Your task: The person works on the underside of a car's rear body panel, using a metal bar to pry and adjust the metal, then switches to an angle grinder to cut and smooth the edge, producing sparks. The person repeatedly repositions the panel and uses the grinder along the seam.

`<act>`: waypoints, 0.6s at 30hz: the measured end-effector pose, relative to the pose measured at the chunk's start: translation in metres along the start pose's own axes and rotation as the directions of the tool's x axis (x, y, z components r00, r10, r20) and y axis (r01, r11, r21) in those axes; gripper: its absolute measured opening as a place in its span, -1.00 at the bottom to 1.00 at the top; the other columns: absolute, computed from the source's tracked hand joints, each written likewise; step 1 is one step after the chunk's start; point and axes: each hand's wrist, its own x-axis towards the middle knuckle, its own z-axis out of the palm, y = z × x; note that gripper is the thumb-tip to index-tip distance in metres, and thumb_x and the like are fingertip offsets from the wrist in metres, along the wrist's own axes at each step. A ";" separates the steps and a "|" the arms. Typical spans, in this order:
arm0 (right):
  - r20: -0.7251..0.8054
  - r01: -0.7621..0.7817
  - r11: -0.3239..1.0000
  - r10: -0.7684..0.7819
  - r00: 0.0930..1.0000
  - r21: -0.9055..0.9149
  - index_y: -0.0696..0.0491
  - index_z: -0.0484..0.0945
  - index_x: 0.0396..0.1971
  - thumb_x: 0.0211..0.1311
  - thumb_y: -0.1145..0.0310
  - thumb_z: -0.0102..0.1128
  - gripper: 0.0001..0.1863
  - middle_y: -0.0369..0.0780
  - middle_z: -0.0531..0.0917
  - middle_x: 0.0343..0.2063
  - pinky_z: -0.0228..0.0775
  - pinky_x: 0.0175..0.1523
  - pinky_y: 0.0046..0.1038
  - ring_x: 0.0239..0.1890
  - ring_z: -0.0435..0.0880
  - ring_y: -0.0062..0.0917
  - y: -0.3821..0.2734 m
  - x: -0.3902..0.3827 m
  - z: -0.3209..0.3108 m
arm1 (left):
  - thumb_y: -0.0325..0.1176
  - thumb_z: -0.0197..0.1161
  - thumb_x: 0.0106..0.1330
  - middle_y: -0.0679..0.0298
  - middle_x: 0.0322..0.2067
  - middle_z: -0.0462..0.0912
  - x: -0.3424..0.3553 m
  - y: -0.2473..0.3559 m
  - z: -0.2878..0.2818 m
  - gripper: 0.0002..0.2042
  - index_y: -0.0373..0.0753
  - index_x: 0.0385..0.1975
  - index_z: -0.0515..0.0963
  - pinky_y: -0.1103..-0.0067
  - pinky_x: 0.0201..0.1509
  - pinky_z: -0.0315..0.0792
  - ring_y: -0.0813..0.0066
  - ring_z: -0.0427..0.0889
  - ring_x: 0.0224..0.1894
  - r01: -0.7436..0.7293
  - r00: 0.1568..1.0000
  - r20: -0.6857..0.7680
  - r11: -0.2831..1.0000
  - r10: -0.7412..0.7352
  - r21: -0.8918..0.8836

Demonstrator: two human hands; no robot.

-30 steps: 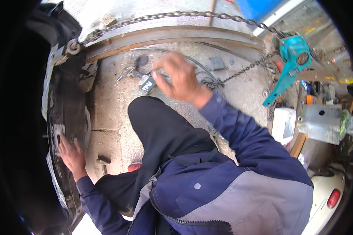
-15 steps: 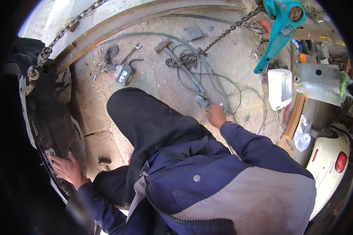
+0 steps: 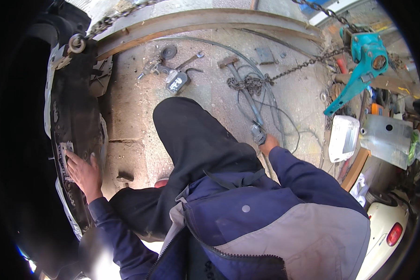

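My left hand [image 3: 84, 172] rests with fingers apart on a small pitted metal plate [image 3: 66, 148] along the long, dark vehicle body part [image 3: 72, 112] at left. My right hand [image 3: 269, 144] grips a grey angle grinder [image 3: 258, 133] just off my knee; its fingertips are partly hidden. Beyond the grinder lie a hammer [image 3: 228, 62], a heaped chain [image 3: 247, 83] and cables. A cordless power tool [image 3: 176, 83], a wrench [image 3: 190, 61] and a dark round disc [image 3: 168, 52] lie on the concrete floor [image 3: 135, 112] ahead of my black-trousered knee.
A steel beam [image 3: 205, 21] spans the back under hanging chains. At right are a teal lever hoist [image 3: 366, 51], a white plastic container [image 3: 343, 137], a sheet-metal plate [image 3: 385, 140], a timber piece [image 3: 356, 168] and a cream car part with red lamp [image 3: 385, 240].
My right hand has come down from above the tools on the floor to the grinder and taken hold of it. My left hand stays on the body part; the view has shifted.
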 end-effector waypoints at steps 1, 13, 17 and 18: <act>-0.017 0.059 0.997 -0.059 0.998 0.054 0.16 0.69 -0.03 -0.03 0.25 0.56 -0.47 0.08 0.80 -0.09 0.60 0.20 -0.09 0.04 0.78 0.02 -0.004 -0.006 -0.006 | -0.12 0.38 0.42 -0.17 0.28 0.46 -0.001 0.000 -0.002 -0.03 -0.51 0.61 -0.06 0.18 0.57 0.20 -0.14 0.42 0.34 0.005 1.000 -0.006 1.000 -0.005 -0.015; -0.176 0.628 0.601 -0.639 0.749 0.493 0.18 0.53 0.24 -0.08 0.11 0.72 -0.12 0.04 0.78 0.02 0.55 0.24 -0.25 0.09 0.78 -0.09 -0.184 -0.061 -0.135 | -0.12 0.42 0.36 -0.19 0.27 0.45 0.000 -0.003 -0.011 0.05 -0.50 0.63 -0.13 0.16 0.65 0.08 -0.11 0.41 0.37 0.024 0.997 0.082 0.996 -0.017 -0.084; -0.215 0.795 0.414 -0.812 0.543 0.444 0.22 0.57 0.18 -0.02 0.25 0.70 -0.25 -0.12 0.80 -0.07 0.53 0.19 -0.37 -0.01 0.74 -0.46 -0.270 -0.087 -0.196 | -0.14 0.43 0.36 -0.16 0.32 0.41 0.000 -0.001 -0.020 -0.04 -0.48 0.60 0.02 0.15 0.60 0.17 -0.14 0.33 0.41 0.056 0.997 0.054 0.979 -0.046 -0.197; -0.191 0.789 0.370 -0.838 0.511 0.490 0.22 0.58 0.16 -0.01 0.26 0.69 -0.27 -0.13 0.80 -0.07 0.53 0.18 -0.37 -0.02 0.74 -0.45 -0.291 -0.096 -0.208 | -0.15 0.43 0.36 -0.15 0.33 0.40 -0.002 0.001 -0.026 -0.08 -0.47 0.59 0.10 0.15 0.57 0.20 -0.15 0.32 0.41 0.084 0.996 0.040 0.971 -0.077 -0.224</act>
